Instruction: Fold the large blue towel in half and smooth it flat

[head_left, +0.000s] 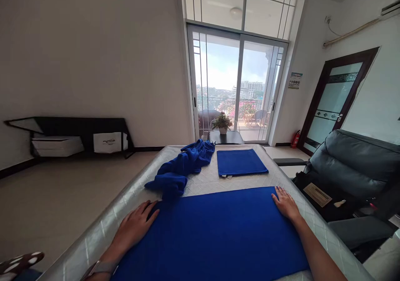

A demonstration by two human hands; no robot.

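A blue cloth (215, 235) lies spread flat across the near part of the mattress-like padded surface (200, 185). On its far left corner rests my left hand (136, 222), fingers stretched out and lying flat. My right hand (285, 201) lies at the far right corner, its fingers open on the cloth's edge. Beyond the spread cloth, a crumpled blue cloth (186, 164) sits at the left, its near end close to the far edge of the flat one. To its right is a neatly folded blue cloth (242, 162) with small white labels at its near edge.
A black armchair (353, 164) stands at the right, holding a brown card (317, 194). Behind the padded surface is a small table with a potted plant (223, 123), before sliding glass doors (239, 85). A low black shelf (81, 124) with white boxes is along the left wall.
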